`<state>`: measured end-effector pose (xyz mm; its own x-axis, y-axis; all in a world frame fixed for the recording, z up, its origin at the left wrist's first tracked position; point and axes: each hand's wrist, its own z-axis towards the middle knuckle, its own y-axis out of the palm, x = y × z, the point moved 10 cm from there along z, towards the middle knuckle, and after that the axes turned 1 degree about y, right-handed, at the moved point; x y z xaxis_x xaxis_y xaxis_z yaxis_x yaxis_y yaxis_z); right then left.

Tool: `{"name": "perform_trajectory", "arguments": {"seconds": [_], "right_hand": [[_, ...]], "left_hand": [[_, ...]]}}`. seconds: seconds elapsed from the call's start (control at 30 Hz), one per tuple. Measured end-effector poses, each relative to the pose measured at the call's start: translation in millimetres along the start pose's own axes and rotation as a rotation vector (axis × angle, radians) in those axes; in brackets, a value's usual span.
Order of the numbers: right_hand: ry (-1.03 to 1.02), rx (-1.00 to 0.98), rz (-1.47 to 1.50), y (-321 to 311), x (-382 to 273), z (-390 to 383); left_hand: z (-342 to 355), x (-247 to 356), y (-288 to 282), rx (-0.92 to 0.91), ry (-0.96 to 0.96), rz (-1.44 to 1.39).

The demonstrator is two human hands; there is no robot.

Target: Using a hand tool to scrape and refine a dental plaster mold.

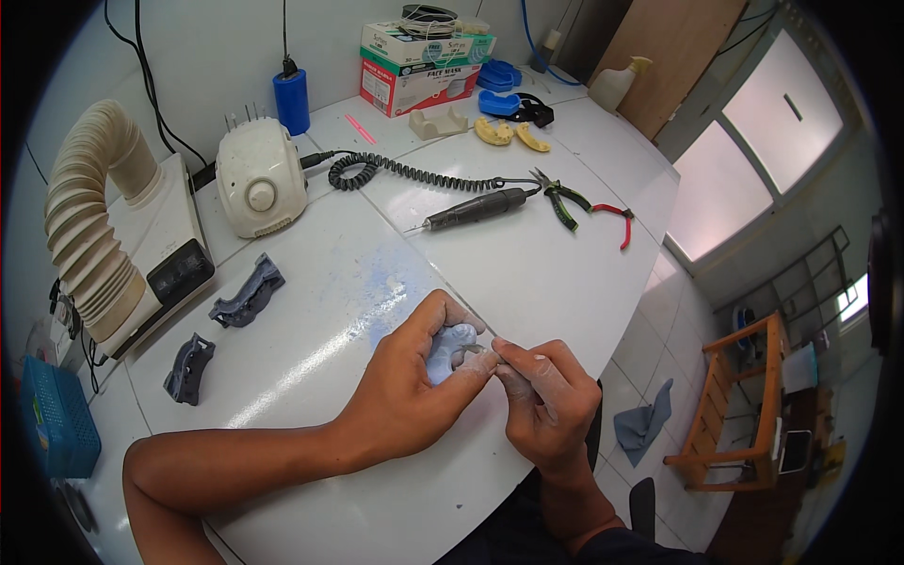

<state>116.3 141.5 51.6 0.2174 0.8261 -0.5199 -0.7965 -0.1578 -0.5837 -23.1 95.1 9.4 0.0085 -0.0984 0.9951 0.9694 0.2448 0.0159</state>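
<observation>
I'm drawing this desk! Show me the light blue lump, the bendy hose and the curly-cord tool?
Light blue lump point(442, 356), head view: its exposed side.
Bendy hose point(72, 205), head view: its ribbed outside.
Curly-cord tool point(478, 209), head view: middle of its handle.

The left one of two side-by-side fisheye cameras rides on the person's head, facing down and forward, near above the bare, dusty left hand point(400, 377) and bare, dusty right hand point(556, 400). Its wide sweep covers the glossy white tiled worktop point(556, 287), pale grey wall point(217, 56) and light tiled floor point(690, 320), bending straight edges rimward.
</observation>
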Motion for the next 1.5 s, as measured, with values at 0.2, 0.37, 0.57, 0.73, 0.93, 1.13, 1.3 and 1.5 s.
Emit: {"name": "perform_trajectory", "arguments": {"seconds": [0.2,0.37,0.57,0.73,0.93,1.13,1.3,1.5], "right_hand": [[-0.018,0.017,0.002,-1.5,-3.1,0.0],[0.004,0.009,0.005,-1.3,-0.7,0.4],[0.020,0.002,0.010,-2.1,1.3,0.0],[0.018,0.015,0.017,-4.3,1.3,-0.2],[0.024,0.032,0.013,-4.8,2.9,-0.5],[0.032,0.031,0.002,-4.8,5.6,-2.8],[0.043,0.017,-0.006,-4.3,6.2,-2.3],[0.053,0.017,0.004,-4.9,8.4,-3.5]], "left_hand": [[-0.3,0.7,-0.5,0.020,0.004,-0.022],[-1.5,1.9,1.1,-0.029,-0.012,0.025],[-2.2,-1.1,5.0,-0.076,-0.067,-0.023],[-1.7,6.9,4.5,-0.064,0.012,-0.004],[0.9,2.1,9.4,-0.111,0.033,-0.094],[3.0,1.0,5.4,-0.105,-0.060,-0.090],[7.5,-12.3,2.9,-0.150,-0.163,-0.199],[10.3,-22.2,6.6,-0.161,-0.223,-0.389]]}}
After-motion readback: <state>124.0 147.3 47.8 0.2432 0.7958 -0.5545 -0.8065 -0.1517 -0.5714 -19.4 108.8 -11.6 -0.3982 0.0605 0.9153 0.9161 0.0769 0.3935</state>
